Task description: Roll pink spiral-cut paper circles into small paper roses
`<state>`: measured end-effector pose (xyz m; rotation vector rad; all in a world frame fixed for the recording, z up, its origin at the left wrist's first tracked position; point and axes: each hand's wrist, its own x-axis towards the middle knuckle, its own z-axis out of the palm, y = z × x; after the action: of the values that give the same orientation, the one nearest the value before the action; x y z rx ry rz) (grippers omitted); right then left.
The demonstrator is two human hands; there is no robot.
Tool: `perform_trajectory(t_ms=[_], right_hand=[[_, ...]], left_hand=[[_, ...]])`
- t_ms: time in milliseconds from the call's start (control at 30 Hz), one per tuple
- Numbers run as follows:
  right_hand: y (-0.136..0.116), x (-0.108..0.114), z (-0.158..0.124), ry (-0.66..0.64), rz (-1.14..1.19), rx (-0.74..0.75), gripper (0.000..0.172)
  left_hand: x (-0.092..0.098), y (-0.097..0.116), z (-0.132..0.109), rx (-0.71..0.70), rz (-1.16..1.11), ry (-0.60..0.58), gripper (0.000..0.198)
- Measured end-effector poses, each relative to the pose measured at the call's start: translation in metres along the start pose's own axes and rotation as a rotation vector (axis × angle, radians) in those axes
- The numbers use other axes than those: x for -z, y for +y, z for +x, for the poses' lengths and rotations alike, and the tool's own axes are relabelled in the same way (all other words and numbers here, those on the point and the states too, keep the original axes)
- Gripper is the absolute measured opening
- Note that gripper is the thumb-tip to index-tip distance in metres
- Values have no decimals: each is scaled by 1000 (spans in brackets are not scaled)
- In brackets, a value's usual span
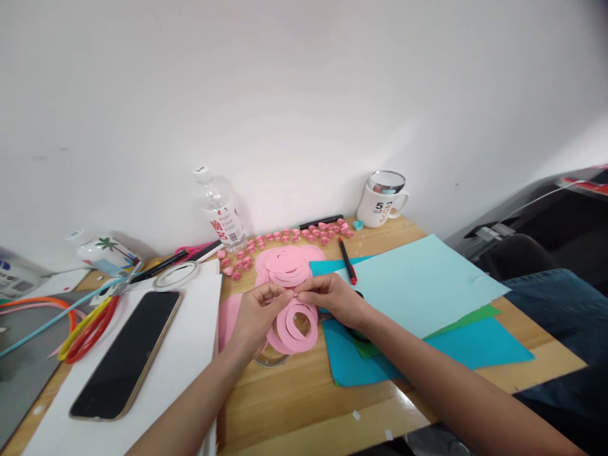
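Over the middle of the table, my left hand (260,311) and my right hand (335,299) meet at the fingertips. Both pinch the end of a pink paper spiral (312,335), whose loops hang below the fingers. Behind the hands lies a pile of cut pink paper spirals (285,261). Small rolled pink paper pieces (295,235) are scattered in a row near the wall. Under my left hand, a pink sheet (228,315) and a clear roll of tape (270,362) partly show.
Left stand a phone (127,354) on white paper (171,386), scissors (95,326) and a bottle (223,215). Right are a mug (380,202), a red-capped pen (348,261), pale blue paper (427,278) and blue sheets (479,345).
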<state>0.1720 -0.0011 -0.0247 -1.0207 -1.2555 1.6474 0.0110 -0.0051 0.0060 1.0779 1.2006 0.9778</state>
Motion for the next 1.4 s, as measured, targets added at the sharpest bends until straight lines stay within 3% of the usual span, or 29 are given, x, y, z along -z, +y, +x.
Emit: perform_trajectory(t_ms=[700, 967, 1400], right_hand=[[-2, -2, 0, -12, 58, -17, 26], [-5, 0, -2, 69, 140, 45, 43], [-3, -1, -1, 101, 128, 31, 39]], left_hand=[[2, -5, 2, -21, 16, -40, 19], [1, -1, 0, 49, -55, -36, 23], [0, -1, 0, 64, -63, -29, 24]])
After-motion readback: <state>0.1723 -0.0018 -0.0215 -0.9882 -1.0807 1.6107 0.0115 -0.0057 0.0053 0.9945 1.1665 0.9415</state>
